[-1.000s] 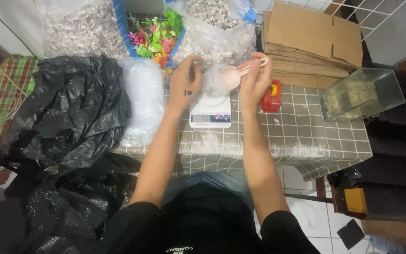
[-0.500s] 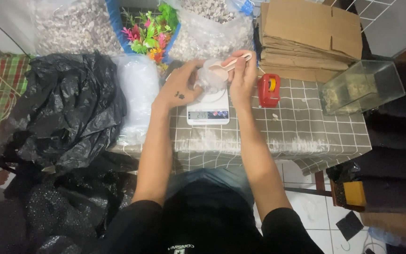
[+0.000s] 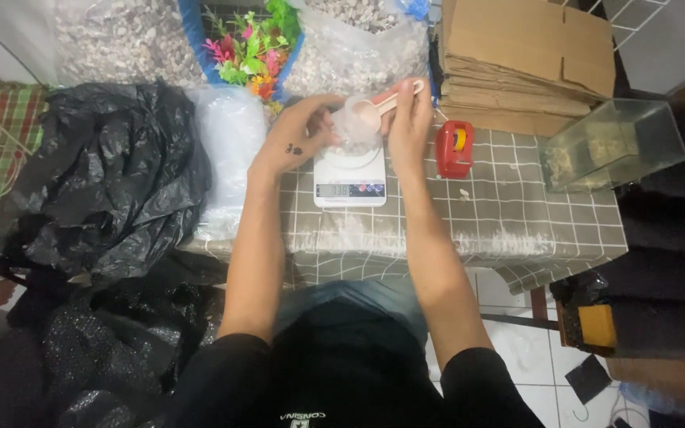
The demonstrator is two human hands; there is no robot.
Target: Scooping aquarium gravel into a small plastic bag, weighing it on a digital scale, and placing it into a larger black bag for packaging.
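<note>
left hand (image 3: 299,143): you pinched the rim of a small clear plastic bag (image 3: 353,131), fingers curled, holding its mouth open so it stood upright on the scale.
right hand (image 3: 408,119): closed around the handle of a pink scoop (image 3: 382,103), bowl tipped over the bag mouth. Looked placed to pour straight in.
bag: sat on the scale platform, between your 2 hands, touching both. Thin, crinkly, see-through film; pale gravel-like fill showed inside.
scale (image 3: 349,178): white, flat, square kitchen type with a display strip facing you. Sat near the table's far edge, close to the big clear sacks of pebbles (image 3: 358,55), so each scoop had a short reach.
table (image 3: 517,214): covered by a grey-brown cloth with a white grid; some pale dust and crumbs near the front edge.
nearby: red tape dispenser (image 3: 454,148) just right of the scale; small glass tank (image 3: 608,143) at the right; flattened cardboard stack (image 3: 525,51) behind; black plastic sacks (image 3: 97,174) left; colourful plastic plants (image 3: 251,51) behind.
</note>
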